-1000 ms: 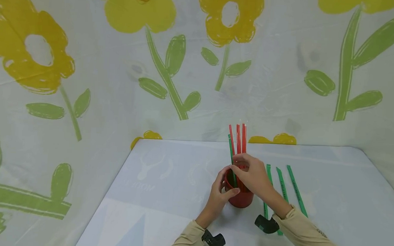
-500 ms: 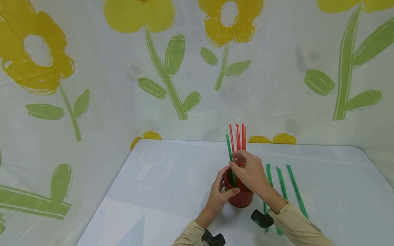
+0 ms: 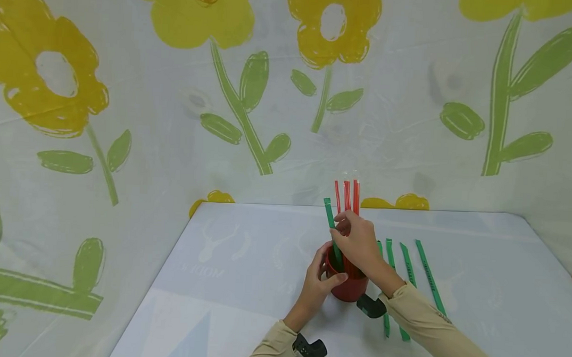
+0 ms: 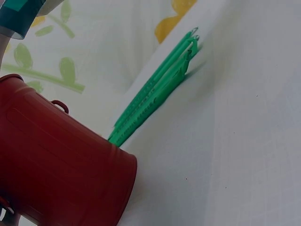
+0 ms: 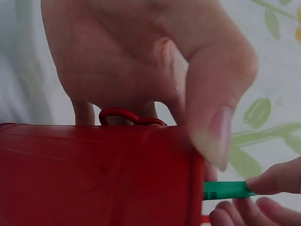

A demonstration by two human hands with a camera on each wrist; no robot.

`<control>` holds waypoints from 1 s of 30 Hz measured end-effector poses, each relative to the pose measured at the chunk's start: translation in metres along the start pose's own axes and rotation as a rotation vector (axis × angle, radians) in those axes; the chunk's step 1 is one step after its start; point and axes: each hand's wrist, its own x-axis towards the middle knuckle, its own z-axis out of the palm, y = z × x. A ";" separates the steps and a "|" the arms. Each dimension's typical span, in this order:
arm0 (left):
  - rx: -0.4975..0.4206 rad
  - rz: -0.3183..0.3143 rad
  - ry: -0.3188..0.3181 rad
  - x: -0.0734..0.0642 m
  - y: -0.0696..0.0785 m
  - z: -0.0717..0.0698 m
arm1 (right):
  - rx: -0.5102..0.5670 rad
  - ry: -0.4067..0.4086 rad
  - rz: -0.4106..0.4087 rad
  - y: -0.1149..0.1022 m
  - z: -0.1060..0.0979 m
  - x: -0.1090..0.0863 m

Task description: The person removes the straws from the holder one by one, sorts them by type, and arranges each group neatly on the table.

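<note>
A small red metal bucket (image 3: pixel 350 291) with loop handles stands on the table, and my left hand (image 3: pixel 312 290) grips its rim from the left. Above the bucket's mouth, my right hand (image 3: pixel 359 246) pinches a green wrapped straw (image 3: pixel 329 214) between thumb and fingers. That straw leans to the left, with its lower end inside the bucket. Several red straws (image 3: pixel 347 194) in clear wrapping stand in the bucket behind my right hand, their lower parts partly hidden. In the right wrist view, the green straw (image 5: pixel 225 189) sticks out past the bucket's rim.
Several more green wrapped straws (image 3: pixel 428 275) lie side by side on the table (image 3: pixel 492 294) to the right of the bucket, partly under my right forearm. A cloth backdrop (image 3: pixel 393 140) printed with yellow flowers rises behind and left of the table.
My right hand has moved slightly up and left along the green straw, and the straw's top has swung left, away from the red straws. My left hand and the bucket have stayed put.
</note>
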 end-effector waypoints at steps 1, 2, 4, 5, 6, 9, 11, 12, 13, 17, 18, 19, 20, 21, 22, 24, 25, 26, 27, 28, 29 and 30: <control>-0.002 -0.003 -0.001 0.000 0.000 0.000 | 0.003 0.003 -0.002 0.001 0.000 0.000; -0.001 -0.002 -0.003 0.000 -0.001 0.000 | 0.008 0.008 -0.006 0.003 0.000 0.000; 0.000 -0.001 -0.004 0.000 -0.002 0.001 | 0.023 0.020 -0.022 0.004 0.000 0.001; 0.001 0.001 -0.002 0.000 -0.002 0.001 | 0.033 0.027 -0.030 0.005 -0.001 0.001; 0.003 0.004 -0.001 0.000 -0.003 0.000 | 0.043 0.036 -0.040 0.006 -0.002 0.001; 0.005 0.017 0.002 0.000 -0.003 -0.001 | 0.078 0.067 -0.064 0.005 -0.008 0.002; 0.007 0.021 -0.003 0.000 -0.003 -0.001 | 0.094 0.084 -0.072 0.003 -0.013 0.002; 0.006 0.022 -0.007 0.001 -0.002 -0.002 | 0.104 0.093 -0.075 0.002 -0.016 0.003; 0.004 0.021 -0.009 0.001 -0.002 -0.002 | 0.112 0.101 -0.076 0.001 -0.019 0.003; -0.002 0.015 -0.010 0.001 -0.001 -0.002 | 0.157 0.134 -0.085 -0.002 -0.030 0.003; -0.004 0.014 -0.009 0.001 -0.001 -0.002 | 0.172 0.146 -0.090 -0.003 -0.032 0.004; -0.004 0.014 -0.009 0.001 -0.001 -0.002 | 0.182 0.159 -0.095 -0.004 -0.035 0.004; -0.007 0.015 -0.009 0.001 -0.001 -0.002 | 0.195 0.170 -0.099 -0.005 -0.038 0.004; -0.009 0.017 -0.010 0.001 -0.001 -0.002 | 0.205 0.182 -0.102 -0.006 -0.041 0.004; -0.014 0.017 -0.013 0.001 -0.001 -0.002 | 0.213 0.193 -0.101 -0.007 -0.044 0.004; -0.019 0.022 -0.015 0.001 -0.001 -0.001 | 0.232 0.210 -0.101 -0.011 -0.050 0.005; -0.021 0.025 -0.014 0.001 -0.001 -0.002 | 0.242 0.215 -0.098 -0.015 -0.053 0.004; -0.021 0.028 -0.013 0.001 -0.001 -0.002 | 0.256 0.219 -0.097 -0.019 -0.057 0.004; -0.018 0.033 -0.013 0.001 -0.001 -0.002 | 0.264 0.223 -0.098 -0.024 -0.061 0.003; -0.016 0.033 -0.013 0.001 -0.001 -0.002 | 0.274 0.225 -0.097 -0.027 -0.064 0.003; -0.014 0.034 -0.013 0.001 -0.001 -0.002 | 0.284 0.227 -0.098 -0.030 -0.067 0.003; -0.011 0.036 -0.013 0.001 -0.002 -0.002 | 0.288 0.231 -0.096 -0.031 -0.070 0.003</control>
